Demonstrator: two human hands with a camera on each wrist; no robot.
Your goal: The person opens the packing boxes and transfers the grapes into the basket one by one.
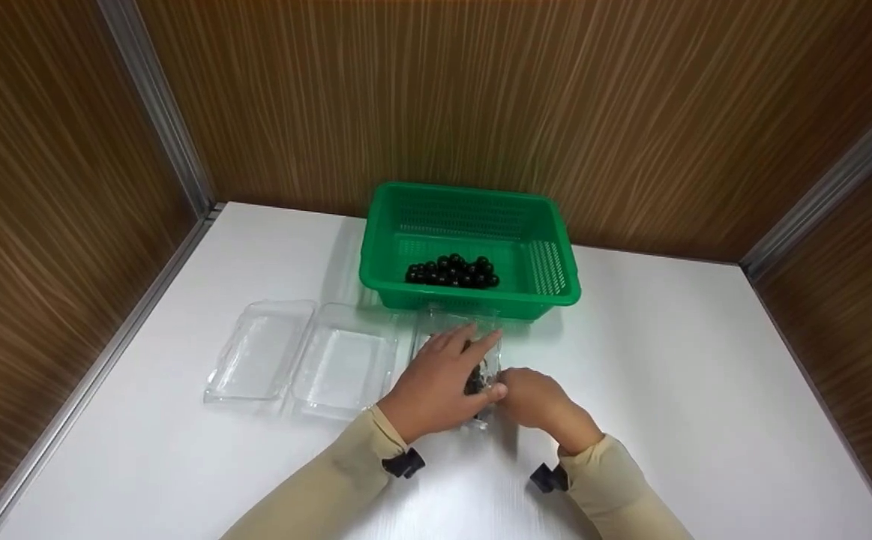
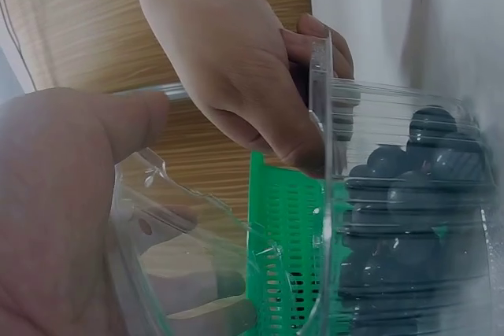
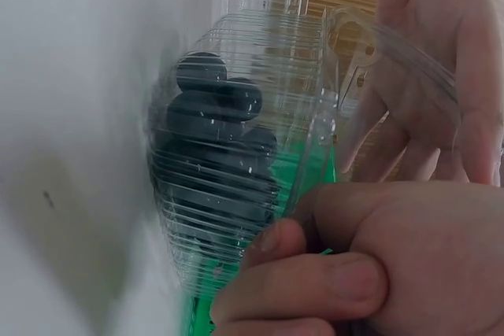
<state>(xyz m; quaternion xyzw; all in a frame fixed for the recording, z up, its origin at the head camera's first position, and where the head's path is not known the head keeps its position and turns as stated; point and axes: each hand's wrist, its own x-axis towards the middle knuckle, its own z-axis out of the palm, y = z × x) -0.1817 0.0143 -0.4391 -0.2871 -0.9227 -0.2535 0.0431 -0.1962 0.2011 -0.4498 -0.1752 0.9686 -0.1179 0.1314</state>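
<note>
A clear plastic clamshell box [image 2: 378, 96] with dark, round, grape-like fruits [image 2: 402, 218] inside stands in front of the green basket. Its lid [image 2: 213, 202] is raised at an angle over the tray. My left hand [image 1: 436, 386] lies across the lid with fingers spread and fairly straight, seen through the plastic in the left wrist view. On the box's right side, my right hand [image 1: 537, 401] pinches the rim between curled fingers and thumb. In the head view the left hand covers much of the box.
The green basket [image 1: 473, 298] behind the hands holds more dark round fruits [image 1: 454, 274]. To the left lies another clear clamshell, its two halves [image 1: 267, 352] spread flat on the white table [image 1: 690, 390]. Wood-patterned panels [image 1: 473, 97] enclose the back and sides.
</note>
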